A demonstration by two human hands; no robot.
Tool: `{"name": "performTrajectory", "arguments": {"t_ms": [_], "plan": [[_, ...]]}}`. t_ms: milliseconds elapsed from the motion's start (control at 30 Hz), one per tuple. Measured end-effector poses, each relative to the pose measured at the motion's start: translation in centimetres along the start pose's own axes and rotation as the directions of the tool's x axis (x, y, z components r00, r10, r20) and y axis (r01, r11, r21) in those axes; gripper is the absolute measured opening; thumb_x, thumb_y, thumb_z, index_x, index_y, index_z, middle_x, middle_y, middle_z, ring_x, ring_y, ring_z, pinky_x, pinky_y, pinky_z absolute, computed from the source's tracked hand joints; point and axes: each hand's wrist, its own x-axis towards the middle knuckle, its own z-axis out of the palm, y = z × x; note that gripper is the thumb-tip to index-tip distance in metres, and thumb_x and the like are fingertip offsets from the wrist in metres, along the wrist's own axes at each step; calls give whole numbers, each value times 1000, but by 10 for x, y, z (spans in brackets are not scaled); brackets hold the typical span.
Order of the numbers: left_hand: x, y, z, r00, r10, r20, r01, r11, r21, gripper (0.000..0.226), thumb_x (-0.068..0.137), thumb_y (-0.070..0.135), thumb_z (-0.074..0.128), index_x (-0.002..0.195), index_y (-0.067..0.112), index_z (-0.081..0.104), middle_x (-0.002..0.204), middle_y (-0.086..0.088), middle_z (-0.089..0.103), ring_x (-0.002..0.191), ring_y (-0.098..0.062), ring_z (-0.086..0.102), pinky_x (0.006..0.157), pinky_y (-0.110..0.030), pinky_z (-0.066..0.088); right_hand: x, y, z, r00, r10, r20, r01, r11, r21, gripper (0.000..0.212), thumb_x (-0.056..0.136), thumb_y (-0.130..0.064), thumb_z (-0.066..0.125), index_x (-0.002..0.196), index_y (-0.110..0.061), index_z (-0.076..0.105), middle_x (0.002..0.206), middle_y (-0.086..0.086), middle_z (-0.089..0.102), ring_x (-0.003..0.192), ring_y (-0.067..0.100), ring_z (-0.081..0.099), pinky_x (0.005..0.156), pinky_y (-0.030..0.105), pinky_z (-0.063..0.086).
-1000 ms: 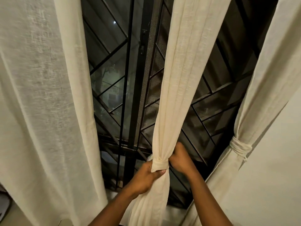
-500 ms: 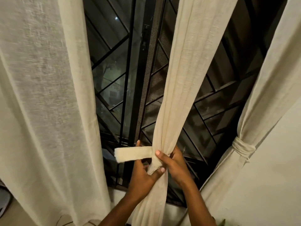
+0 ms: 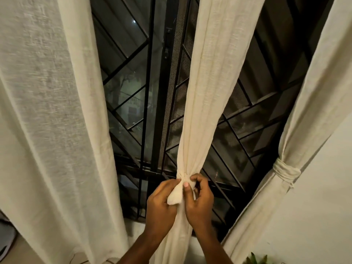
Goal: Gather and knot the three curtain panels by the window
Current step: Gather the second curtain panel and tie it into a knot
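Observation:
Three cream curtain panels hang before a dark barred window. The middle panel (image 3: 205,103) is gathered into a narrow waist low in the view. My left hand (image 3: 162,204) grips the loose end of the cream tie strip (image 3: 175,196) just below that waist. My right hand (image 3: 200,197) pinches the wrap at the waist from the right, its fingers curled on the cloth. The right panel (image 3: 312,103) is bound with a wound tie (image 3: 285,171). The left panel (image 3: 49,121) hangs loose and wide.
Black window bars and a frame (image 3: 162,103) stand behind the curtains. A pale wall (image 3: 323,206) fills the lower right, with green leaves (image 3: 255,260) at the bottom edge. A dark object (image 3: 5,235) sits at the lower left edge.
The tie strip that stuck out leftward half a second ago now hangs down in my left hand. Both hands have closed in on the wrap at the waist.

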Motion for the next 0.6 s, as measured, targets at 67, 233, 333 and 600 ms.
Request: {"name": "performTrajectory", "arguments": {"t_ms": [67,233,333,600], "plan": [[1,0,-2,1000,11,13,-11,1000,8,43,83,7,64,121,28,60,115,12,63,107,-2,61,90,-20,51,-3,5,0,998,-51,31,53,996,-65,28,90,-34,53,118,-38,51,119,-14,61,111,1,58,91,13,46],[6,5,-8,996,80,24,-82,992,94,34,84,11,63,115,25,63,112,12,64,103,4,60,87,-16,51,0,6,-1,983,-178,39,182,964,-194,29,90,-25,54,119,-23,54,116,-3,62,110,-8,53,92,7,42],[12,10,-9,979,179,100,-195,965,177,23,87,18,59,110,21,61,105,5,67,95,1,63,79,-16,54,-1,4,0,983,-181,7,180,971,-159,28,85,-27,58,112,-25,54,107,-10,61,103,-20,52,85,2,43],[16,3,-15,943,227,242,-296,905,304,25,88,25,59,107,13,67,105,1,69,93,-6,66,81,-16,54,-12,10,-2,993,-115,1,114,985,-133,39,82,-27,65,117,-30,49,103,-20,58,96,-17,55,77,0,44]]}}
